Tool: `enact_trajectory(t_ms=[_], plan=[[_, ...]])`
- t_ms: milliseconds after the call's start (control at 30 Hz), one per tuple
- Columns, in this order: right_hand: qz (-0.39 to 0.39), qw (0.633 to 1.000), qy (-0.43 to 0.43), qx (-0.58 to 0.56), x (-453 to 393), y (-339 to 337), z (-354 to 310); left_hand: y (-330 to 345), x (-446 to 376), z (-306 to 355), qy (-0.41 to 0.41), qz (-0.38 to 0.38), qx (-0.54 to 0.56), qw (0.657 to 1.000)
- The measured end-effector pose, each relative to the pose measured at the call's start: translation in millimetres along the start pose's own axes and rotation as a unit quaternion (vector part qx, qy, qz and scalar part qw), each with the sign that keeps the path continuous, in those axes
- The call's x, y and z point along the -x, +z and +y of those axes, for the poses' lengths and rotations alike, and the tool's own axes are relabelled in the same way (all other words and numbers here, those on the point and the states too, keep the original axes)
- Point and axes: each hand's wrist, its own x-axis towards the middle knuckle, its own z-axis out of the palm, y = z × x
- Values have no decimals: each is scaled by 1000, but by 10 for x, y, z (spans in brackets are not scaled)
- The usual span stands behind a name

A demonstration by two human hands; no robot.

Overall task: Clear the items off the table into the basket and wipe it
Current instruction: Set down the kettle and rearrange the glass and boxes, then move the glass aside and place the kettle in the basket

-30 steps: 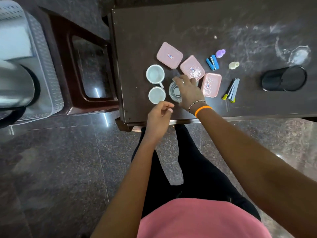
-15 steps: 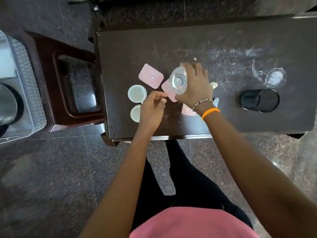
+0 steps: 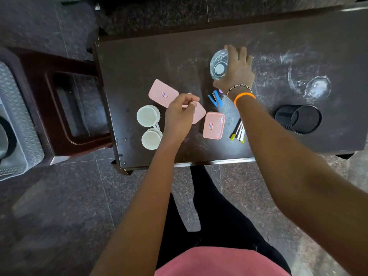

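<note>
You are gripping the clear glass (image 3: 218,64) in your right hand (image 3: 237,70), fingers wrapped around its side, its mouth tipping toward the camera at the 12 o'clock part of the table (image 3: 139,62). Whether it is lifted clear of the surface cannot be told. Your left hand (image 3: 180,114) is hovering loosely curled and grasping nothing, above the middle of the 3 pink lidded boxes (image 3: 163,93).

Risks from here:

1. The glass is smooth and tilted. If your grip is loosening while you are carrying it, it is likely to slip and break on the stone floor.
2. The basket (image 3: 18,120) is sitting at 9 o'clock, well apart from the table, beyond a dark wooden stool (image 3: 65,104). You are facing a long crossing over the 2 white cups (image 3: 148,116), so a low carry is risking a knock.
3. Your right forearm is passing over the blue stapler (image 3: 215,99) and the markers (image 3: 238,131); dragging it back could be sweeping them off the 6 o'clock edge.
4. A black mesh holder (image 3: 298,118) is lying on its side at 3 o'clock and may roll if bumped.
</note>
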Motion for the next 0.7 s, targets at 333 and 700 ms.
enact_trajectory(t_ms=[333, 700], plan=[[-16, 1000, 9, -7, 132, 141, 113, 71, -33, -14, -6, -10, -46, 999], [-35, 995, -86, -45, 473, 130, -131, -269, 162, -246, -3, 25, 20, 999]])
